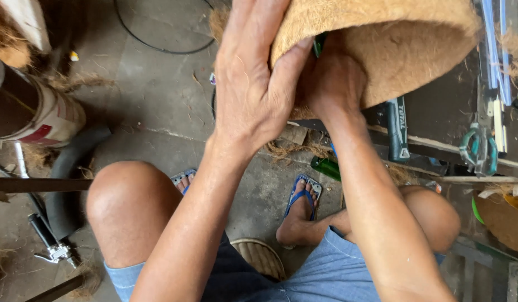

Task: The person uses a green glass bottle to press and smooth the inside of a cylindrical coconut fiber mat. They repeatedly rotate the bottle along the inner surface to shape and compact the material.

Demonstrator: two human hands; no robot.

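In the head view, the left hand (pixel 253 89) presses flat, fingers (pixel 245 28) extended, on a coir fibre pot (pixel 382 39) (upper centre of the frame); the right hand (pixel 334 84) cups its rim, fingers hidden inside.

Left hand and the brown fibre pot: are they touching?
Touching. The head view shows the left hand pressed flat against the outer wall of the fibre pot, fingers lying over its rim.
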